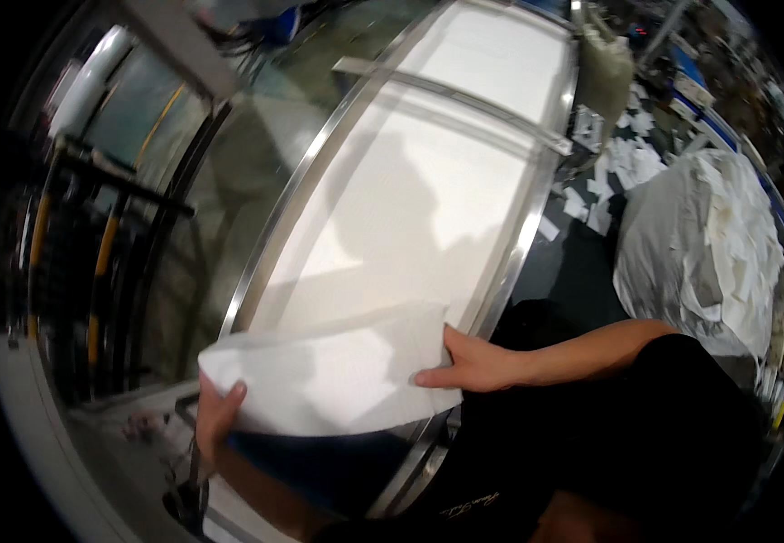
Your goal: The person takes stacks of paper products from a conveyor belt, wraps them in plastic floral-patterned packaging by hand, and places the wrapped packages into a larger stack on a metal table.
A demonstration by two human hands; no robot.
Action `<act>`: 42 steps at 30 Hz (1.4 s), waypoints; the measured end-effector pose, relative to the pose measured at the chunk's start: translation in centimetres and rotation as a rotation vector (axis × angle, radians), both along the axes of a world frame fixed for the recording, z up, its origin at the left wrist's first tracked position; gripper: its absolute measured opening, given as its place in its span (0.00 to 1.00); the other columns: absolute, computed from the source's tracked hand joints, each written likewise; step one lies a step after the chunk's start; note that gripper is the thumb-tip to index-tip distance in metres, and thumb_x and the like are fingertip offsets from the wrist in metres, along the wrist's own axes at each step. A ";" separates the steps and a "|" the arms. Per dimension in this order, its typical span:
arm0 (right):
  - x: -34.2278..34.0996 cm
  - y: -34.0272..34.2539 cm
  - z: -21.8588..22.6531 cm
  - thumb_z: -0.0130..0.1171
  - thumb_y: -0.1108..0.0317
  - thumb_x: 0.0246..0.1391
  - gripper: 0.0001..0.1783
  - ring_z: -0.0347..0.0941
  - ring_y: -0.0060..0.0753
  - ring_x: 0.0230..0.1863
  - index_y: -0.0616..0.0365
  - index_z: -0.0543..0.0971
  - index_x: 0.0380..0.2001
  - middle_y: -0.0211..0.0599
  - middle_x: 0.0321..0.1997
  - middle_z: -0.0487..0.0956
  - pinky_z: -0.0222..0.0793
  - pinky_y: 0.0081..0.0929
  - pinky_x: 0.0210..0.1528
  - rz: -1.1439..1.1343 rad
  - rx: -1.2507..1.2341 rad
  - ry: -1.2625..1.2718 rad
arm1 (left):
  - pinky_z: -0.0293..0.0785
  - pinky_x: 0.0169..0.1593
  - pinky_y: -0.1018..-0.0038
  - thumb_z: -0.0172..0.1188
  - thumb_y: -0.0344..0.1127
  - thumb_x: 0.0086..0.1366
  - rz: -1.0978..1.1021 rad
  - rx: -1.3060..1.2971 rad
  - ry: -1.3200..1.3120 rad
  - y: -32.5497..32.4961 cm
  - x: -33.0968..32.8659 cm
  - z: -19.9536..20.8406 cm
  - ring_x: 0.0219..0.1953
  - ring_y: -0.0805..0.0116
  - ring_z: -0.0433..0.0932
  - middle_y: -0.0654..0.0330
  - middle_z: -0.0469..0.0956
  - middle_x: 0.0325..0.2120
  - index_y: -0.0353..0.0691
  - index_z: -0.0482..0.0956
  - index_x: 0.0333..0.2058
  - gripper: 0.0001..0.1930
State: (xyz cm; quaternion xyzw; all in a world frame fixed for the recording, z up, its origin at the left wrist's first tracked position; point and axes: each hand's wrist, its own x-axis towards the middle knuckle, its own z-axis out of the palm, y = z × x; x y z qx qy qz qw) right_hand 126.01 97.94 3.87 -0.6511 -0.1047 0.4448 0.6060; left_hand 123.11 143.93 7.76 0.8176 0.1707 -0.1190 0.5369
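Left hand (216, 412) and right hand (478, 361) each have hold of one end of a wide white slab (338, 376), thumbs on its upper face and the other fingers mostly hidden behind it, so the grip is only as wide as the slab is thick. Whether the slab is one folded piece or several layers, I cannot tell. It is held across the near part of a long bench (383, 217) with a white surface, and whether the two touch cannot be told. Bright metal rails (523, 240) edge the bench on both sides, and a shadow falls on its middle. Right of it stands a large greyish bag (668, 244) with white material bulging from it. White scraps (627, 163) lie on the dark floor between bag and bench. Farther along, a flat metal crossbar (455, 98) spans the rails; beyond it, the white surface carries on.
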 end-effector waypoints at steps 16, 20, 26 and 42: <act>-2.1 4.2 -0.1 0.65 0.51 0.61 0.57 0.50 0.58 0.77 0.68 0.38 0.73 0.62 0.75 0.53 0.53 0.52 0.76 0.221 0.117 0.208 | 0.69 0.62 0.61 0.68 0.31 0.60 0.020 0.220 0.327 4.8 -4.2 -2.2 0.58 0.60 0.72 0.54 0.75 0.56 0.41 0.63 0.68 0.37; -2.9 6.7 -2.4 0.65 0.55 0.58 0.59 0.51 0.58 0.76 0.66 0.34 0.74 0.61 0.74 0.52 0.53 0.50 0.76 0.213 0.148 0.240 | 0.68 0.62 0.62 0.70 0.33 0.61 0.173 0.256 0.417 6.6 -5.5 -4.1 0.59 0.59 0.73 0.55 0.76 0.57 0.43 0.63 0.68 0.38; -2.3 10.1 -5.0 0.65 0.60 0.56 0.60 0.57 0.60 0.73 0.63 0.33 0.75 0.59 0.73 0.55 0.66 0.58 0.68 0.152 -0.040 0.507 | 0.68 0.63 0.63 0.72 0.38 0.60 0.236 0.137 0.463 7.8 -6.2 -6.5 0.59 0.56 0.73 0.52 0.74 0.59 0.43 0.62 0.70 0.41; 3.6 1.8 0.9 0.59 0.40 0.61 0.30 0.82 0.47 0.39 0.60 0.85 0.27 0.44 0.32 0.85 0.72 0.40 0.45 1.119 -0.579 -0.737 | 0.67 0.66 0.66 0.73 0.29 0.53 -0.205 0.134 -0.057 -3.7 7.5 -10.8 0.64 0.59 0.70 0.51 0.71 0.63 0.38 0.63 0.70 0.45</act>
